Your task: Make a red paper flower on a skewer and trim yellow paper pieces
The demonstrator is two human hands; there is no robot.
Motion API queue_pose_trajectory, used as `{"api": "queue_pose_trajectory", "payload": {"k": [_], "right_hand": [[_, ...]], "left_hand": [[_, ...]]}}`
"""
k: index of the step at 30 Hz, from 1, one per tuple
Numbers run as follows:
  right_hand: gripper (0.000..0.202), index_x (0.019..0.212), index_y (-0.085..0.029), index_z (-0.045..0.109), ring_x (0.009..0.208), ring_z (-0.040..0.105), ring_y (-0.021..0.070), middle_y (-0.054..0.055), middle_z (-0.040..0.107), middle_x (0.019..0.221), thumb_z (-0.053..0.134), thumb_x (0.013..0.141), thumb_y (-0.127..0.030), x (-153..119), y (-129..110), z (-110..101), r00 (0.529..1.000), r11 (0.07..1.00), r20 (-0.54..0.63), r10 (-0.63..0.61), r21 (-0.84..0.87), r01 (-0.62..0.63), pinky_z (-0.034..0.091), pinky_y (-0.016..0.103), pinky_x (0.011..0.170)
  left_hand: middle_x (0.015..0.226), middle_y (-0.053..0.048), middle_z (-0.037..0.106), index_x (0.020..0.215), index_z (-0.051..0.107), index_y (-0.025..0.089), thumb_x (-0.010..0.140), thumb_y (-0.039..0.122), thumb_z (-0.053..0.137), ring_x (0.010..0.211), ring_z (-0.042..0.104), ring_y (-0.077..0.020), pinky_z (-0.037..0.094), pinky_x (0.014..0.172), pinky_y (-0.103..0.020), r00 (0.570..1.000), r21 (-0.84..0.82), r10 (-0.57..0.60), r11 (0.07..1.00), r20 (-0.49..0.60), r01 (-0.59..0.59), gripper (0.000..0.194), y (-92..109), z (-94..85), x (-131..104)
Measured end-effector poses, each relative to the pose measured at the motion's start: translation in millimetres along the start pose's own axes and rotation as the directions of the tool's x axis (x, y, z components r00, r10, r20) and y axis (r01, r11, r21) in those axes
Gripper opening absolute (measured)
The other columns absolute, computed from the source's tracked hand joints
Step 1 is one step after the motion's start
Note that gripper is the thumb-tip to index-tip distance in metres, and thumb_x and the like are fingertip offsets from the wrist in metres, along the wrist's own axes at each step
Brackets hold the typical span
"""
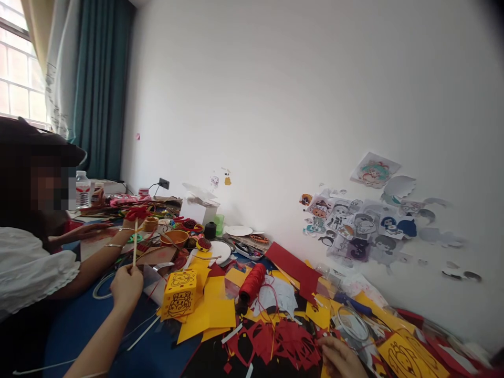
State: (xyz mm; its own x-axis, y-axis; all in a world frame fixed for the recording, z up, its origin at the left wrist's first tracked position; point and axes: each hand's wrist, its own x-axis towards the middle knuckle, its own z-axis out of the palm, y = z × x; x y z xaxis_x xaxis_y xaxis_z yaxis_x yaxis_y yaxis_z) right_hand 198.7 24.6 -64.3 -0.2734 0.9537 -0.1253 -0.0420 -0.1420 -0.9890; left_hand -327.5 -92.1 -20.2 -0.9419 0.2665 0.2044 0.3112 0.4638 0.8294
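My left hand [126, 287] is closed around the lower end of a thin pale stick [135, 244], which points upward. The stick's top meets a red fluffy-looking piece [137, 212] beside a co-worker's hand; whether they are joined I cannot tell. My right hand [339, 358] rests low at the right, partly cut off by the frame edge, its fingers loosely curved and slightly apart. It lies beside a heap of red paper cutouts [291, 341]. Between my hands stand a yellow paper box [180, 293] with dark line drawings and a red thread spool [252, 282].
A co-worker [27, 268] sits at the left, with a braceleted arm [98, 262] reaching over the blue tabletop [79, 331]. Yellow paper sheets [216, 310], a white plate [216, 253], an orange bowl [174, 239] and a wire coil [353, 323] crowd the table. A white wall [255, 115] rises behind.
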Motion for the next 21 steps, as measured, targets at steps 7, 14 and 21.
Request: {"api": "queue_pose_trajectory", "payload": {"k": [7,14,21], "right_hand": [[0.034,0.070,-0.017,0.067,0.043,0.041,0.0072,-0.002,0.054,0.048,0.074,0.052,-0.045,1,5,0,0.999,0.999,0.011,-0.034,0.004,0.033,0.028,0.018,0.044],[0.032,0.070,-0.018,0.067,0.043,0.041,0.0062,-0.002,0.055,0.049,0.075,0.052,-0.044,3,6,-2,0.999,1.000,0.043,-0.016,-0.008,0.017,0.027,0.017,0.044],[0.032,0.067,-0.016,0.066,0.039,0.039,0.0058,-0.003,0.052,0.044,0.073,0.051,-0.043,1,6,6,0.992,0.994,-0.067,-0.104,-0.040,0.101,0.025,0.018,0.042]], "left_hand": [[0.111,-0.007,0.057,0.111,0.052,0.016,0.085,0.033,0.051,0.095,0.058,-0.0197,0.049,0.080,-0.041,0.996,0.050,0.051,0.997,0.076,-0.055,0.031,-3,2.8,4],[0.111,-0.007,0.057,0.113,0.050,0.016,0.085,0.032,0.051,0.093,0.058,-0.0192,0.050,0.078,-0.040,0.993,0.123,0.093,0.987,0.066,-0.101,0.032,4,2.7,10],[0.109,-0.007,0.058,0.111,0.051,0.016,0.085,0.032,0.051,0.090,0.059,-0.0181,0.051,0.076,-0.039,0.970,0.276,0.216,0.931,0.108,-0.238,0.031,21,-4.6,22]]}}
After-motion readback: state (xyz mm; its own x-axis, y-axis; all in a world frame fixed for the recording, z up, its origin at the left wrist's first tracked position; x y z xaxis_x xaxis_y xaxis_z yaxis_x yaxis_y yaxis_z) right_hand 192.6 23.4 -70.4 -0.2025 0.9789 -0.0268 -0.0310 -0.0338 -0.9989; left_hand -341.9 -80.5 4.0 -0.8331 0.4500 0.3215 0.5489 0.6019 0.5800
